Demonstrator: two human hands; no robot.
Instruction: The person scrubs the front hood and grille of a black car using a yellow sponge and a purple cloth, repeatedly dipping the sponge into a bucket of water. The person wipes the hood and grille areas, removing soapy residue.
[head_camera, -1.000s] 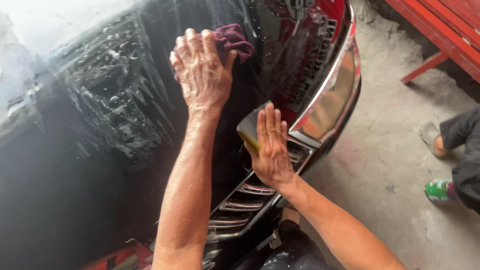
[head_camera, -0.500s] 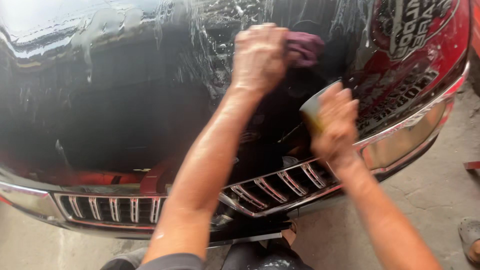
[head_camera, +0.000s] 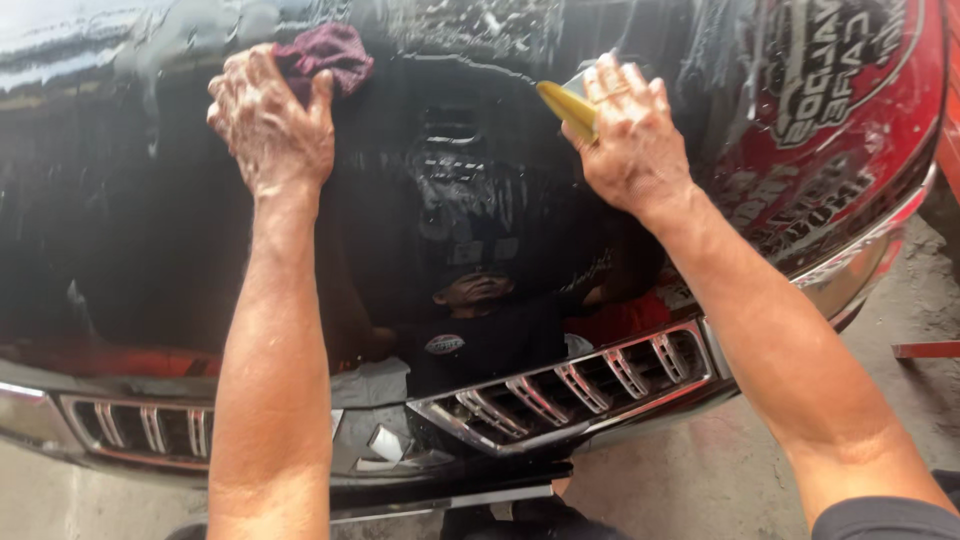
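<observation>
Both hands sit farther apart than half a second ago — the left hand (head_camera: 268, 125) has shifted to the upper left of the hood (head_camera: 130, 230), the right hand (head_camera: 628, 135) up and away from the grille (head_camera: 575, 385). Left hand presses flat on the wet black hood, fingers spread over a maroon cloth (head_camera: 325, 55) that shows beyond the fingertips. Right hand is closed on a yellow sponge (head_camera: 568, 105), held against the hood near its centre — one edge shows beside the thumb. Soap streaks cover the upper hood. Chrome grille lies below both forearms; grey concrete floor (head_camera: 880, 310) at the right.
</observation>
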